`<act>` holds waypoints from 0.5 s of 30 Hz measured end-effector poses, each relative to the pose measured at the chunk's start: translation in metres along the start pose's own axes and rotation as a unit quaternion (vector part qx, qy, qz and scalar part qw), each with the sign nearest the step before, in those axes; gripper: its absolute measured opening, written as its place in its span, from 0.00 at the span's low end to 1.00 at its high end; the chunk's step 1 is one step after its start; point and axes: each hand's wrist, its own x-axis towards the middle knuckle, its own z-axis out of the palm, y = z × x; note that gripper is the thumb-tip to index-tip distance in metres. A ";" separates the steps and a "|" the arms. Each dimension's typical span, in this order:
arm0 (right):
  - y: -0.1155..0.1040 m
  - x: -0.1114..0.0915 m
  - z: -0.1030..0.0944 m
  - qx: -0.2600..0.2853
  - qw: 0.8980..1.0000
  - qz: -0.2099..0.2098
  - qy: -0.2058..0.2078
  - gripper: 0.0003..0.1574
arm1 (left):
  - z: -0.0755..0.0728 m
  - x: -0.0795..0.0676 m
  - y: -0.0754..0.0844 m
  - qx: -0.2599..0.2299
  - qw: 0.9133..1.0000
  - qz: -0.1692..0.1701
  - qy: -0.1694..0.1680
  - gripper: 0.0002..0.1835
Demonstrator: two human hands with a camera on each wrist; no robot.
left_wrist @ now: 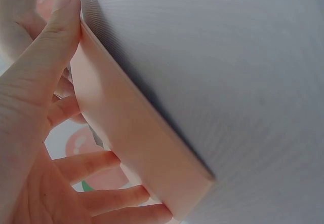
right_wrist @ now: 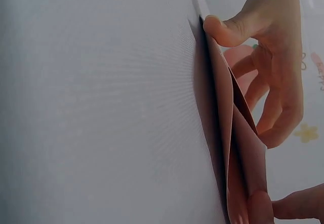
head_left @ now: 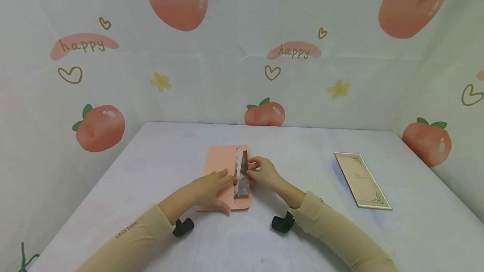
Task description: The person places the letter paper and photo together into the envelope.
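A pink envelope [head_left: 220,158] lies on the table with its opening toward the right. Part of a dark-and-light printed photo [head_left: 242,175] shows at that opening, the rest hidden inside. My left hand [head_left: 211,188] rests on the envelope with fingers spread; its thumb [left_wrist: 65,19] is at the near edge and the other fingertips touch the top face. At the photo's right edge, my right hand [head_left: 264,173] pinches the photo between thumb and fingers. The right wrist view shows the envelope's layers [right_wrist: 223,97] parted at the opening.
A beige card with a dark ornamental border [head_left: 363,181] lies on the right side of the white table [head_left: 302,238]. Black wrist devices [head_left: 282,223] sit below both forearms. Behind the table hangs a white cloth [head_left: 227,53] printed with peaches and hearts.
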 end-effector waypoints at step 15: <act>-0.003 0.003 0.007 0.033 0.999 -0.001 -0.032 0.27 | 0.000 0.001 0.000 -0.007 1.000 0.004 0.002 0.42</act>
